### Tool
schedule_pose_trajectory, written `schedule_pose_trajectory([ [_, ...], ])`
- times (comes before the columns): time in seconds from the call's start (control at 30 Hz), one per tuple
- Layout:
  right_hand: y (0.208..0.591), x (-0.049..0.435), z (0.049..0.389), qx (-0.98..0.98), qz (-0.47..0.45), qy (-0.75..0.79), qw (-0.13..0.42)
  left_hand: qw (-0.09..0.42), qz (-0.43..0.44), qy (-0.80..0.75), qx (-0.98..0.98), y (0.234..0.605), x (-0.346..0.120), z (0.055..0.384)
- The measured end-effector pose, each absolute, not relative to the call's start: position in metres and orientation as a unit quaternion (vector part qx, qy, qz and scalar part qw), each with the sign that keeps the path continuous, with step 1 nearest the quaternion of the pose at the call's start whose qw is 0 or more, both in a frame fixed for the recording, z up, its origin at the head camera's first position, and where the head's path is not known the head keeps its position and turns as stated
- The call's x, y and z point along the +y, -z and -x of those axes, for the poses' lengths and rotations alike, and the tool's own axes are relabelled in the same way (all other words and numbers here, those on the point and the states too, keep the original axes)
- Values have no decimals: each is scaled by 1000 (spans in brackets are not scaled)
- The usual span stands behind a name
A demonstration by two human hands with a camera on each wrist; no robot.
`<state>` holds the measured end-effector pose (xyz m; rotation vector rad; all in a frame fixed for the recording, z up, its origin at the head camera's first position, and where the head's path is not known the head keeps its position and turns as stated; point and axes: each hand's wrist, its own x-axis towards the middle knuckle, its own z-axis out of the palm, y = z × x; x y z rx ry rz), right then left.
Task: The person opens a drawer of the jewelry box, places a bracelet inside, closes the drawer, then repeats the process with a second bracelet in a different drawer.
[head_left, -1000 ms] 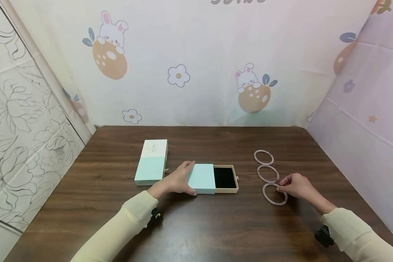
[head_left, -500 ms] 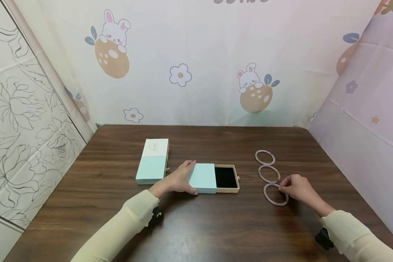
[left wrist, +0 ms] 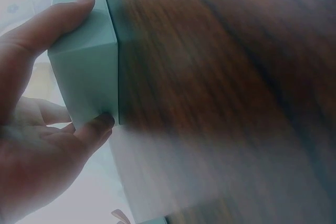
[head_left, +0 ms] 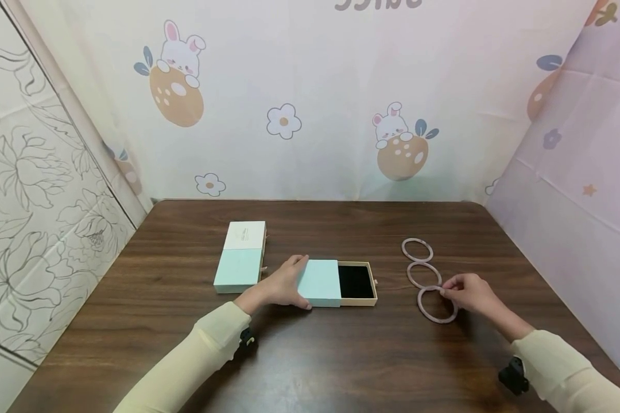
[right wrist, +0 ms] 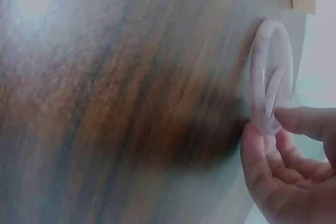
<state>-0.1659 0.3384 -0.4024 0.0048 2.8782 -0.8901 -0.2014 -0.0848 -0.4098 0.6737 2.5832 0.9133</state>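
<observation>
My left hand (head_left: 283,285) grips the left end of a mint-green drawer box (head_left: 319,282), thumb on the near side and fingers at the far side. The drawer (head_left: 356,282) is slid partway out to the right and shows a black lining. In the left wrist view, thumb and fingers clasp the green sleeve (left wrist: 86,77). Over on the right, my right hand (head_left: 467,292) pinches the edge of the nearest pale pink bangle (head_left: 437,321) between thumb and fingers. In the right wrist view that bangle (right wrist: 257,77) stands above the fingertips. Two more bangles, a middle one (head_left: 409,276) and a far one (head_left: 417,240), lie beyond it.
A second box (head_left: 239,267), white and mint green, lies closed left of the held one. Everything rests on a dark wood table (head_left: 361,361). A printed cloth (head_left: 330,155) hangs behind the table, and more cloth (head_left: 573,189) lines the right side.
The right hand's pinched bangle has shifted slightly to the right and tilted a little at the held edge. The left hand and its box stay in place.
</observation>
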Motion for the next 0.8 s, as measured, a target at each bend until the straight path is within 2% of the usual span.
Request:
schedule_pose_trajectory([
  [0.13, 404, 339, 166, 925, -14, 364, 110, 158, -240, -319, 903, 411, -85, 202],
  [0.43, 403, 344, 166, 867, -44, 466, 171, 155, -241, -312, 906, 412, -85, 203],
  [0.8, 399, 339, 168, 805, -70, 549, 212, 156, -244, -315, 904, 412, -86, 203],
])
